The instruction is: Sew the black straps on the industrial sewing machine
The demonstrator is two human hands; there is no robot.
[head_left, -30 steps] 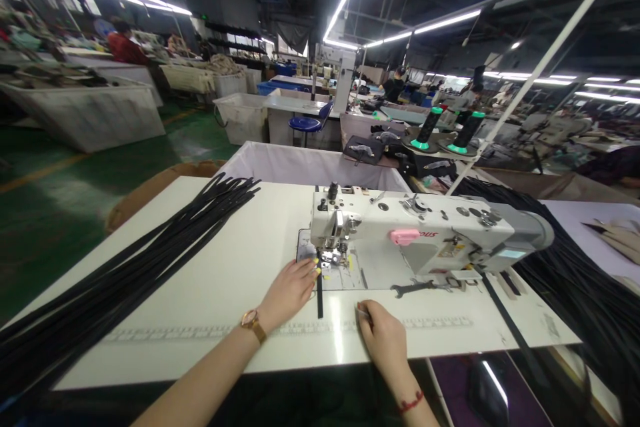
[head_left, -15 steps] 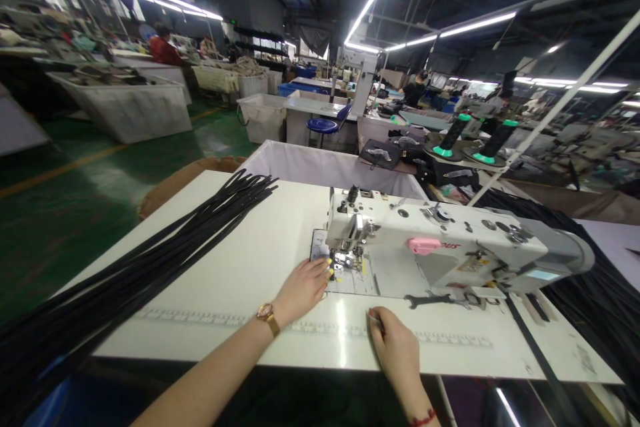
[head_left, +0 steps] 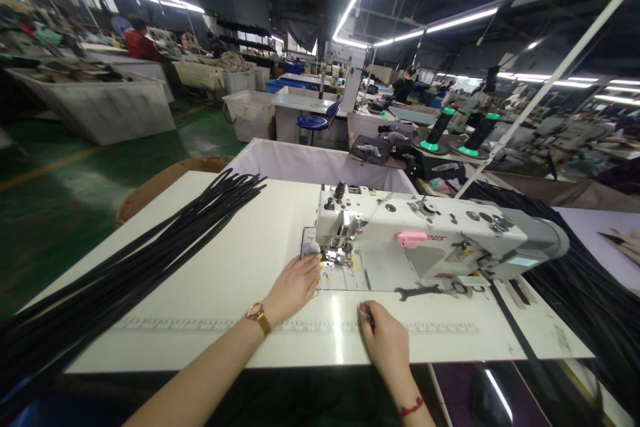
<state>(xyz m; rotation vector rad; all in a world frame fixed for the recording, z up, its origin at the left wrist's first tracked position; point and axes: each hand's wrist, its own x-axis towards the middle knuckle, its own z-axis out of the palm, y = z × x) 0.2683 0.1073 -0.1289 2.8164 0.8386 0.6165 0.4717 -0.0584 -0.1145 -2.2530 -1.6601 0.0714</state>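
Observation:
At the needle end of a white sewing machine (head_left: 430, 233), my left hand (head_left: 295, 280) lies flat with its fingers stretched toward the presser foot (head_left: 333, 257). Its fingertips are beside the foot; anything under them is hidden. My right hand (head_left: 387, 333) rests closed over the front part of the table, right of the left hand. A small, thin object shows between its thumb and fingers, too little of it to name. Behind the right hand, an open-ended wrench (head_left: 420, 291) lies against the machine's base.
Long black straps (head_left: 150, 260) lie bundled across the table's left side. A printed ruler scale (head_left: 200, 324) runs along the front. Black thread cones (head_left: 439, 130) stand behind the machine. A lined bin (head_left: 320, 163) adjoins the far edge, and more black strips (head_left: 595, 300) hang at right.
The whole view has shifted slightly, so the table and machine appear farther left. Both hands keep nearly the same places relative to the machine.

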